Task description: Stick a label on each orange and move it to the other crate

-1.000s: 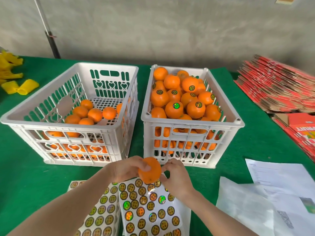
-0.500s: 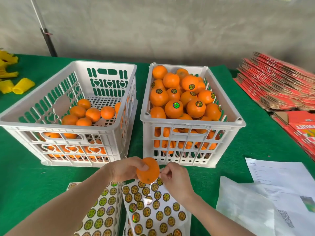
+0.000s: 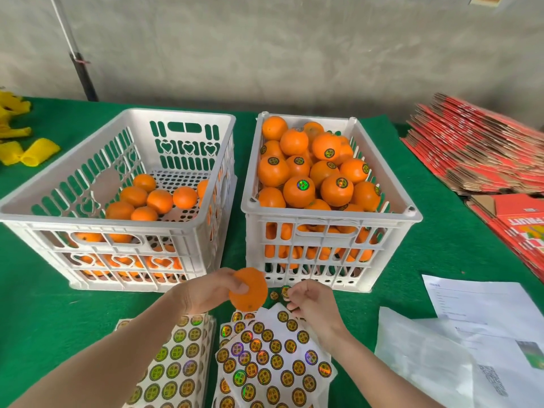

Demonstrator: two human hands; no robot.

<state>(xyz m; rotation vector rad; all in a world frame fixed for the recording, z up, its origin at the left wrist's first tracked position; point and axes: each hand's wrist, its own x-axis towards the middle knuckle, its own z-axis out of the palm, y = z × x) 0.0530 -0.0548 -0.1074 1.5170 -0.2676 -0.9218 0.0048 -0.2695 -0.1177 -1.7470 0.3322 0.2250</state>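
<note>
The orange (image 3: 248, 290) is close to round, so it has no plain long axis; a small dark dimple sits low on its near face, turned down toward the person. It is held up off the green table (image 3: 38, 304), just in front of the gap between the two crates. The left hand (image 3: 212, 291) grips it from the left side, thumb laid across its face. The right hand (image 3: 309, 301) is just to the orange's right and not touching it, fingers curled, thumb and forefinger pinching what looks like a round label (image 3: 285, 290). Below both hands lie the label sheets (image 3: 270, 357), fanned out and covered in round gold stickers. The left crate (image 3: 117, 219) holds a shallow layer of plain oranges (image 3: 159, 201) on its perforated floor. The right crate (image 3: 329, 214) is heaped to the rim with labelled oranges (image 3: 298, 191). Off to the right lie printed papers (image 3: 477, 313), a plastic bag (image 3: 421, 354) and flat red cartons (image 3: 477, 151); yellow foam sleeves (image 3: 38, 150) lie far left.
</note>
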